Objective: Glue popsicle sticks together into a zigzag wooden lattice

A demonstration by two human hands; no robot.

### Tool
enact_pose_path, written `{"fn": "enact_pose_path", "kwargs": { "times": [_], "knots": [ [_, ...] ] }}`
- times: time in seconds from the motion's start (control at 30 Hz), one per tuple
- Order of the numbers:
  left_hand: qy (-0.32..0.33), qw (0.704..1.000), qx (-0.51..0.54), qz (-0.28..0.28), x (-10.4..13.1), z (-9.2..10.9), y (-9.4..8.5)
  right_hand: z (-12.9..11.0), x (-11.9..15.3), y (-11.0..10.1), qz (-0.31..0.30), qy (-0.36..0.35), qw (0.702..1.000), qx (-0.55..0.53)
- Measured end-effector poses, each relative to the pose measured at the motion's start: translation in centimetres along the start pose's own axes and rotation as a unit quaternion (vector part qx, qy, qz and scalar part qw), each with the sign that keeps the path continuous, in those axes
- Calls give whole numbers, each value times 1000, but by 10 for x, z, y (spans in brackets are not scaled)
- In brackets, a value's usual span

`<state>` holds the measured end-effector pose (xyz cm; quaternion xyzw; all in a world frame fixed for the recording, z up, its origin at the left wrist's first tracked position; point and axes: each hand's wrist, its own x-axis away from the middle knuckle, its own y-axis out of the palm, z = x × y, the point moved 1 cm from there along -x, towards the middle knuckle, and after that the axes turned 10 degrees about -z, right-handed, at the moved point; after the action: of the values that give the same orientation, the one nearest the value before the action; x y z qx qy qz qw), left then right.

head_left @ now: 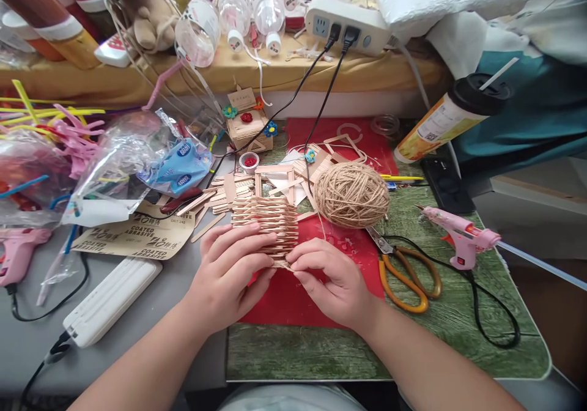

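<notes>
pinching the stick stack [265, 221] at its near end with right hand [334, 281], gripping its left side with curled fingers of left hand [224, 273], over a red sheet [284, 307], back from the front edge of the desk [312, 356]; having scissors [387, 250] rightward, then glue gun [461, 238] by the right edge.

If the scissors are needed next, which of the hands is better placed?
Probably the right hand: the scissors lie on its side, while the left hand, on the stick structure, is farther away.

bare forearms [151, 350], bare left hand [227, 279], bare right hand [337, 282]
</notes>
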<state>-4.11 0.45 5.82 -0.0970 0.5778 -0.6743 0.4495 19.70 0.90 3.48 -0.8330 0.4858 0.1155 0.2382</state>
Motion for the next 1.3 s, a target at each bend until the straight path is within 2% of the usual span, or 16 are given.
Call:
{"fn": "enact_pose_path", "kwargs": {
  "times": [0.4,0.9,1.03,1.1,1.2,1.3],
  "knots": [
    [-16,1000,7,4,-3,2,-1,-1,0,0,23,20,999,-16],
    [8,999,19,34,-4,-1,2,7,8,-3,46,63,997,9],
    [1,999,14,52,-2,-4,4,6,6,-16,19,42,996,76],
    [2,998,13,55,-1,-4,5,-3,1,-24,-17,26,989,143],
    [8,998,15,53,-1,-5,7,-24,4,-39,-70,20,964,257],
    [13,998,12,58,0,-5,8,-39,34,-58,-79,94,941,314]
  ]
}}
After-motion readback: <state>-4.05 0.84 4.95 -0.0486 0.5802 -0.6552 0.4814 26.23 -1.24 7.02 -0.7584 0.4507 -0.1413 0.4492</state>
